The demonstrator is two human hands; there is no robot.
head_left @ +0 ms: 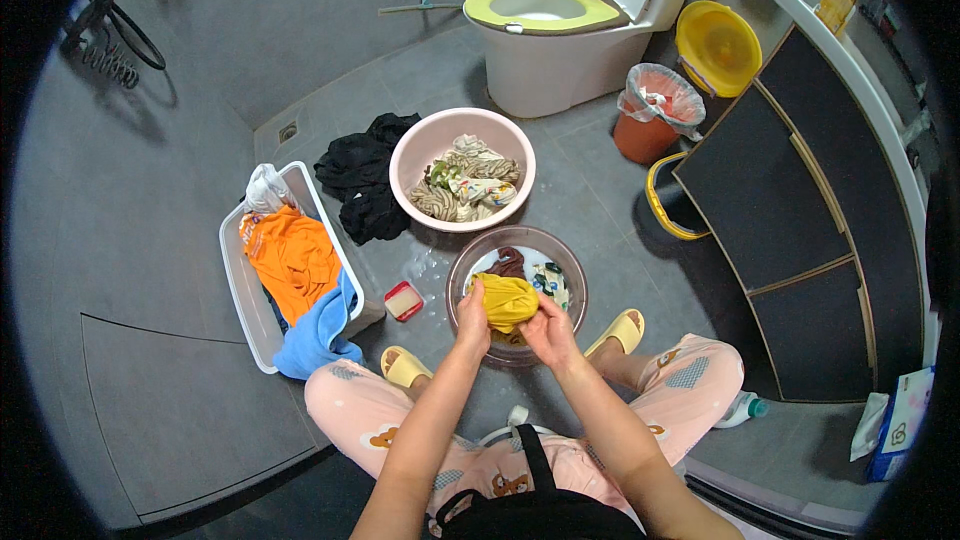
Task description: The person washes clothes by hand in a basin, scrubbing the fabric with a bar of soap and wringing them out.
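A bunched yellow cloth (pixel 508 301) is held between my two hands over a translucent brownish basin (pixel 574 270). My left hand (pixel 474 321) grips its left end, and my right hand (pixel 547 326) has hold of the right end. Beneath, in the basin, lie a dark maroon cloth (pixel 508 262) and a white patterned cloth (pixel 553 283) in sudsy water. Just beyond stands a pink basin (pixel 517 136) with twisted striped and printed garments (pixel 469 180). A bar of soap (pixel 403 301) in a red dish rests on the wet floor left of the brownish basin.
A white laundry basket (pixel 232 270) with orange and blue clothes stands at the left, beside black garments (pixel 365 172) on the floor. The toilet (pixel 555 67) is ahead; a red-brown waste bin (pixel 641 136), a yellow-rimmed bucket (pixel 656 202) and a dark cabinet (pixel 765 210) are at the right.
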